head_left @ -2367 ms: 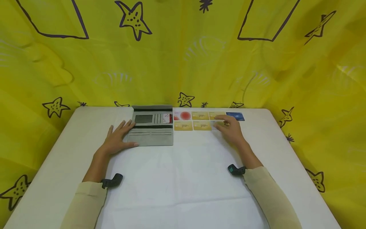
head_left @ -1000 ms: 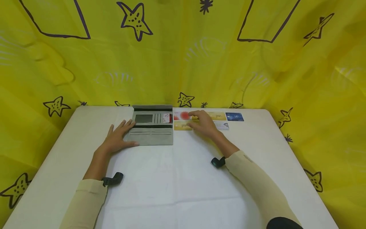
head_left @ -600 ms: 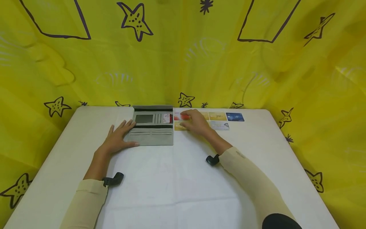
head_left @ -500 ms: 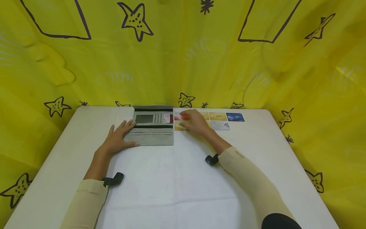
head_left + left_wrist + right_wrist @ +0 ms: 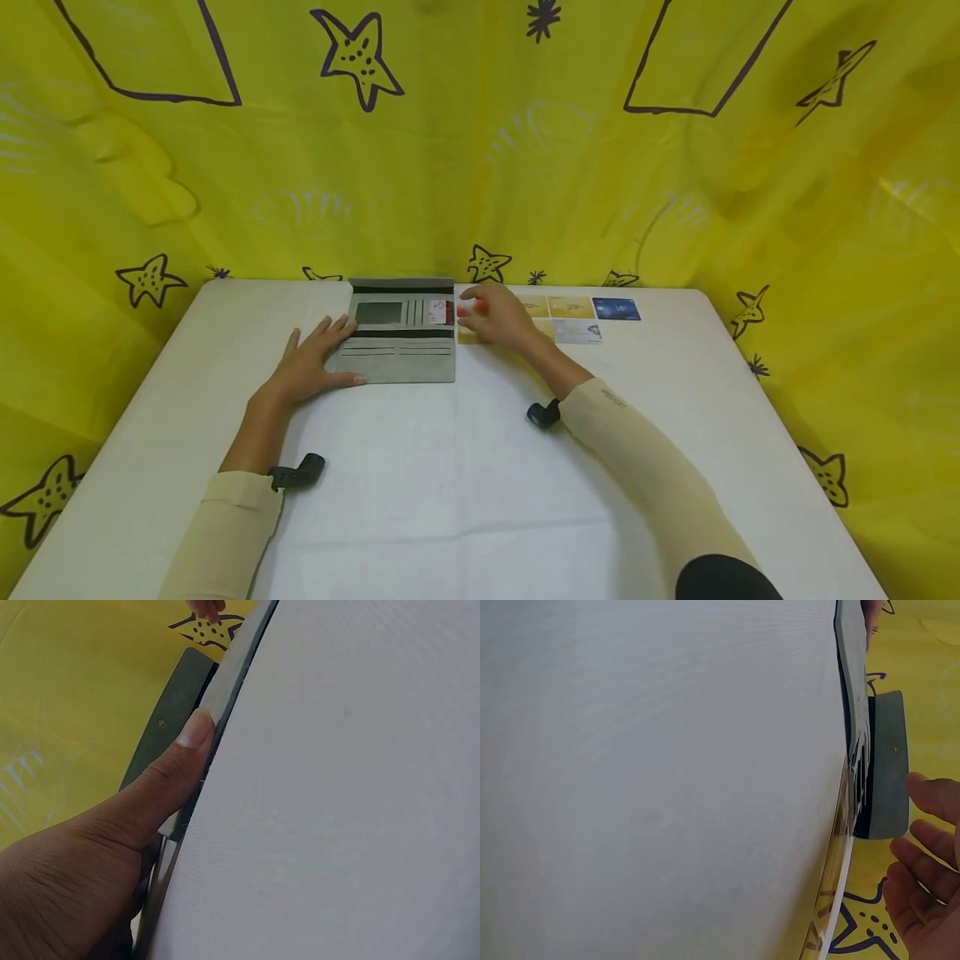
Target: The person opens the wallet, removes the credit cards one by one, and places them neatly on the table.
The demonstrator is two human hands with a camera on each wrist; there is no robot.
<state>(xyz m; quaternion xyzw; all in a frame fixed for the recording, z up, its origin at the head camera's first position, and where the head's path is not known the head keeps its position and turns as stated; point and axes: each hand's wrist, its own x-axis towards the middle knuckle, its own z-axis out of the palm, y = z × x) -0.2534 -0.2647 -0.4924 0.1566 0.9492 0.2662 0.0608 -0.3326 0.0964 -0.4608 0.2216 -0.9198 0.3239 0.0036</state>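
A grey long wallet [image 5: 420, 368] lies unfolded at the back of the table, a white-and-red card [image 5: 438, 312] tucked in its right slot. My left hand [image 5: 306, 367] rests on the wallet's left side, fingers spread; in the left wrist view the thumb [image 5: 196, 729] lies along the edge. Beside the wallet's right edge, my right hand [image 5: 506, 318] hovers over a card with a red circle [image 5: 482, 307], mostly hidden by it. In the right wrist view its thumb [image 5: 934, 799] and fingers stand apart, and nothing shows between them.
Right of that hand lie gold cards [image 5: 570, 307], a blue card [image 5: 617, 309] and a silver card [image 5: 579, 332], in two rows. Another gold card [image 5: 468, 336] peeks out under the right hand. A yellow patterned curtain [image 5: 420, 183] hangs behind the white table [image 5: 390, 500].
My right hand has moved left from the silver card, across the gold cards, to the red-circle card by the wallet. The silver card is uncovered. My left hand has stayed in place.
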